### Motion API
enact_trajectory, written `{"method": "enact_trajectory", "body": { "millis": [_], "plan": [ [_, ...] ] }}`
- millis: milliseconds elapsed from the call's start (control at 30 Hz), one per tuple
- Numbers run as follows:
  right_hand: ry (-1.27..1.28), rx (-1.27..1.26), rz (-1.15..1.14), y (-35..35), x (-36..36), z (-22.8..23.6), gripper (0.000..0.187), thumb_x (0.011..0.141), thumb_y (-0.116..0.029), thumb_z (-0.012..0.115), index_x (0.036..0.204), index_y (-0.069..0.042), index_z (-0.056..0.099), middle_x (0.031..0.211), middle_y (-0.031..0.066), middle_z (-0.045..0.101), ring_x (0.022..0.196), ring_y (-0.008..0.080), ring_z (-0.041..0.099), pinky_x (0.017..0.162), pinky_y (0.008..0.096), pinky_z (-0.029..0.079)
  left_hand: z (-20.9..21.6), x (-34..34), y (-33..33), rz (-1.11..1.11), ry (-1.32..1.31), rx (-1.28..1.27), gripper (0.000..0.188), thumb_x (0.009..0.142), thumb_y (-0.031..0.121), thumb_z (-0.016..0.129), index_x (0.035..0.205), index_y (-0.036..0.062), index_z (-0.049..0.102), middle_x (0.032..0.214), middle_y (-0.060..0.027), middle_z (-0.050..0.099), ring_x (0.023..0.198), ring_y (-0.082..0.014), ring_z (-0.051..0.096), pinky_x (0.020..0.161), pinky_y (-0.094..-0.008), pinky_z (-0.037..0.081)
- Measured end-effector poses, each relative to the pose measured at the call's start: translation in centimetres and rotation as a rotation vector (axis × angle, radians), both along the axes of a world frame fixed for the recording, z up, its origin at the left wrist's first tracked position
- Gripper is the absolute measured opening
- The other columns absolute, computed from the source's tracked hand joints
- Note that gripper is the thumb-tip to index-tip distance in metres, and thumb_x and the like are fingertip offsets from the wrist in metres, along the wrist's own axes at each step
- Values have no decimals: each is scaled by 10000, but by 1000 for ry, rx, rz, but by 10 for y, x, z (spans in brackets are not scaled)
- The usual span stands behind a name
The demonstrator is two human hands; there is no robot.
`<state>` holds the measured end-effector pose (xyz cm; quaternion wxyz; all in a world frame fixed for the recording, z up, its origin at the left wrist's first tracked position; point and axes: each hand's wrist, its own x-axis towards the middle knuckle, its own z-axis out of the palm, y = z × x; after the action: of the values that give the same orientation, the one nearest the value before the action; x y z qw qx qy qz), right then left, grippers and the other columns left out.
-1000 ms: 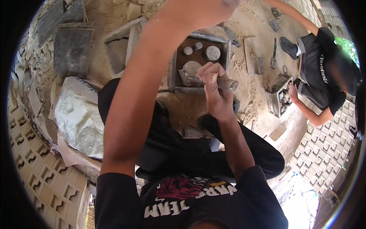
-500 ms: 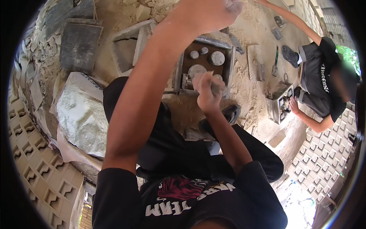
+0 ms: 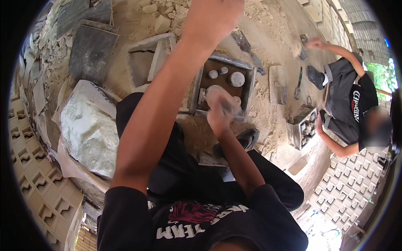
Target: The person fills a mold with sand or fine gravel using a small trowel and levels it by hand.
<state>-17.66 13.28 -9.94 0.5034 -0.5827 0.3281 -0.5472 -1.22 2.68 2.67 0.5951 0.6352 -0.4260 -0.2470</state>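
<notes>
Both my arms reach forward over a grey rectangular frame (image 3: 253, 90) on the sandy ground. Its brown bottom carries several pale, dusty round pieces, among them a thick disc (image 3: 236, 79) and a small cylinder (image 3: 213, 74). My left hand (image 3: 215, 19) is raised high past the far side of the frame, at the picture's upper edge. Its fingers are mostly cut off, so its grip is hidden. Low over the near part of the frame is my right hand (image 3: 220, 119), dusty and smeared by motion. It partly covers a larger round piece (image 3: 214, 90), and what its fingers hold cannot be made out.
A sack of pale powder (image 3: 90, 129) lies at my left. Dark slabs (image 3: 93, 52) and a broken grey frame (image 3: 150, 42) are farther off. To the right, a co-worker (image 3: 347, 96) sits by another filled frame (image 3: 297, 134). A trowel (image 3: 298, 90) lies between us.
My right hand has shifted slightly left and nearer, and is more blurred. My left hand has moved left and up, partly out of the picture. The co-worker's far arm has come lower.
</notes>
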Motion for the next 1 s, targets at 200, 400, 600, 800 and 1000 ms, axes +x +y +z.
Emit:
{"method": "enact_trajectory", "body": {
  "millis": [200,400,600,800,1000],
  "plan": [
    [-190,81,60,-15,18,24,282,970,-108,571,713,0,531,620,-47,452,579,42,391,511,228,311,-3,3,7,69,-32,87,624,1001,474,401,740,-47,621,670,-248,605,689,-439,605,682,-497,457],
    [56,231,-26,-47,36,24,363,1011,-194,550,679,-48,541,602,-77,416,574,20,372,503,214,290,-5,3,11,-11,49,-38,596,1009,460,425,705,-16,614,603,-156,587,593,-297,587,603,-428,442],
    [335,243,-4,-91,57,7,380,1024,-264,534,710,-52,558,597,-42,492,556,35,395,474,232,301,-11,3,-3,-68,305,4,571,1012,447,455,693,1,614,569,-76,557,547,-174,534,565,-370,428],
    [192,152,-122,-93,57,22,505,971,-382,595,663,11,521,556,19,509,547,88,439,508,329,370,-5,5,3,-57,99,11,584,1012,468,465,685,9,619,578,-26,576,528,-117,511,529,-318,411],
    [288,72,-100,-106,71,38,505,963,-414,597,672,-5,537,555,14,504,555,95,457,521,333,385,-4,7,8,-71,276,32,544,1019,432,473,738,0,647,607,-44,605,530,-120,557,524,-293,440]
  ]
}}
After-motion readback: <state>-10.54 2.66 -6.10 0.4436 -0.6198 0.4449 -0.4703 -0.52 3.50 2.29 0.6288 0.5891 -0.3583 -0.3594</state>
